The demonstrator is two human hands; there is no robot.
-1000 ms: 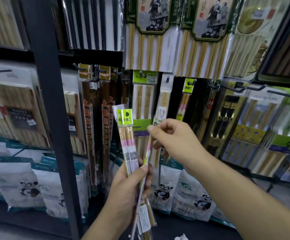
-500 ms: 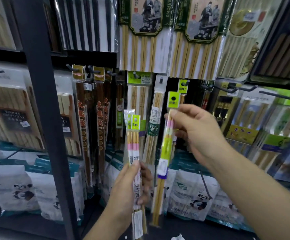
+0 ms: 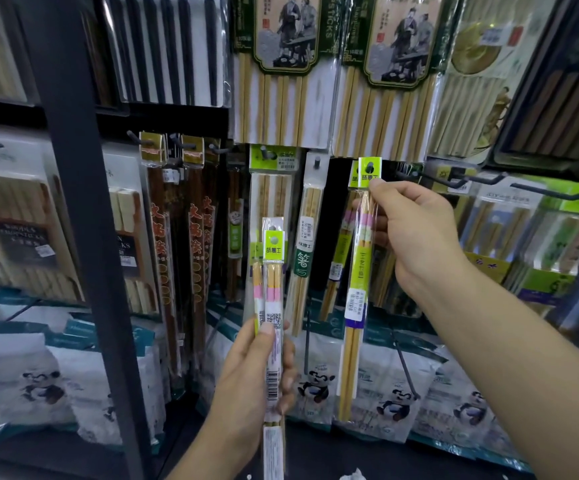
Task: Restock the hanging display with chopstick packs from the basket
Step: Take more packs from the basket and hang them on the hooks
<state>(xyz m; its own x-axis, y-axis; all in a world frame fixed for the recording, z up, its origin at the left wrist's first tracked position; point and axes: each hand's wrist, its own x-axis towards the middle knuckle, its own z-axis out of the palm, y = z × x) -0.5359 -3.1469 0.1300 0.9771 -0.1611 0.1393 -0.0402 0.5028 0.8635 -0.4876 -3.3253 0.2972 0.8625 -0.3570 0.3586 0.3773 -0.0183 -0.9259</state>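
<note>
The right hand (image 3: 416, 233) is raised to the display, its fingers (image 3: 380, 190) pinching 1 pack (image 3: 356, 271) just below its green header. The pack hangs straight down from those fingers, in front of a like pack (image 3: 337, 261) already on the rack. Whether the header's hole is over a peg cannot be told. Right of these fingers, bare pegs (image 3: 454, 181) stick out. Lower and to the left, the left hand (image 3: 250, 375) grasps 2 more packs (image 3: 273, 289) upright, fingers (image 3: 266, 333) curled round their middle, thumb on the front by the printed code. Their headers rise above these fingers. Panda bags (image 3: 395, 393) stand below both hands, and a dark post (image 3: 84, 237) runs left of the left fingers.
</note>
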